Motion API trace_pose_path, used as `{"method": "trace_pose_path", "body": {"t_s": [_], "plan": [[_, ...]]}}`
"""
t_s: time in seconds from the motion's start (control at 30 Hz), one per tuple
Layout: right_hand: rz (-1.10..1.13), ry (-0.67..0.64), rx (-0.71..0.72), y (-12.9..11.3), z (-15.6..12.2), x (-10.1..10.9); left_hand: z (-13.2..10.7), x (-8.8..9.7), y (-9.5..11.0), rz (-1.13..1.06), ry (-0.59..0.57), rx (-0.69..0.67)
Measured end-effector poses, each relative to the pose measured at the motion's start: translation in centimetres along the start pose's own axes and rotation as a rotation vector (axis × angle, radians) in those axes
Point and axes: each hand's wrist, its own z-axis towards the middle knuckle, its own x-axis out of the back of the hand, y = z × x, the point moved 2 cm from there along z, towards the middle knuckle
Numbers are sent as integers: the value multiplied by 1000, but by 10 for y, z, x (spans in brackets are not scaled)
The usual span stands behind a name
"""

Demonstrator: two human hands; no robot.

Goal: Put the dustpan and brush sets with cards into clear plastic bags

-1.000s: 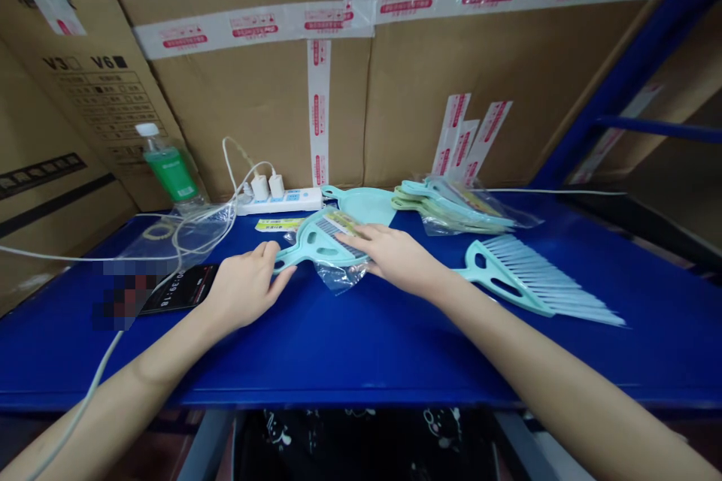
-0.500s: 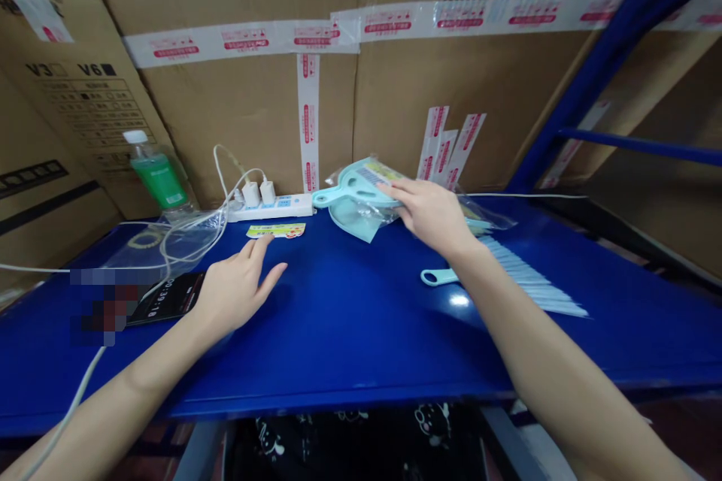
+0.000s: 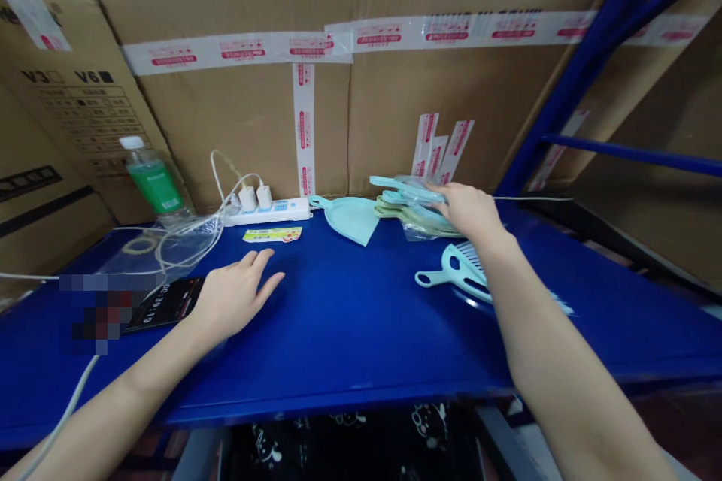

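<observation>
At the back right, my right hand is closed on a bagged light-blue dustpan and brush set; its fingertips are partly hidden. Right beneath that set lies a pale green bagged set. A loose light-blue dustpan rests flat on the blue table, to the left of the bags. Nearer to me a light-blue hand brush lies with its handle to the left, partly covered by my right forearm. My left hand rests on the table with fingers apart, holding nothing, beside a black phone showing a timer.
A white power strip with plugs and cables stands along the cardboard wall. Before it lies a yellow label card. A green-labelled bottle and a clear plastic bag are at left. A blue metal frame rises at right.
My right hand has moved the bagged set rightward, off the loose dustpan and over the pale green bagged set. More of the hand brush shows. My left hand has stayed in place.
</observation>
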Motion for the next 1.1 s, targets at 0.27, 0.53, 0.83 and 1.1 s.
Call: {"method": "trace_pose_path", "body": {"t_s": [0.27,0.53,0.83,1.1], "plan": [[6,-44,19,22,5,-11,1,-7,-1,15,-50,-30],[147,-144,87,3,3,-13,1,-7,1,24,-94,-61],[5,-32,143,-22,-5,-10,1,-5,1,47,-140,-67],[-51,58,201,-25,-4,-15,0,-8,0,22,-166,-48]]}}
